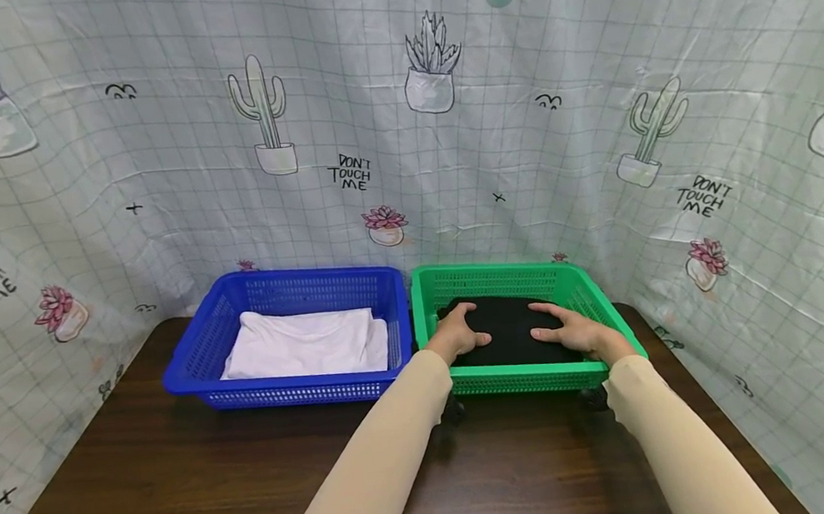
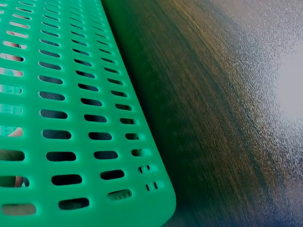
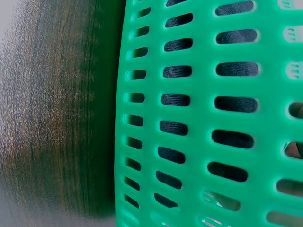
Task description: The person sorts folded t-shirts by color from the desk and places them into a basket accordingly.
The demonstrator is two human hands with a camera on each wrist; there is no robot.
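A folded black cloth lies in the green basket. My left hand rests on its left side, thumb and forefinger spread apart. On the right side lies my right hand, also with thumb and fingers apart. The other fingers of both hands are largely hidden. Both wrist views look at the outside of the basket wall. Dark ribbed cloth shows through its slots, with small bits of fingers behind.
Left of the green basket stands a blue basket with folded white cloth in it. Both baskets are on a dark wooden table. A patterned curtain hangs behind and along both sides.
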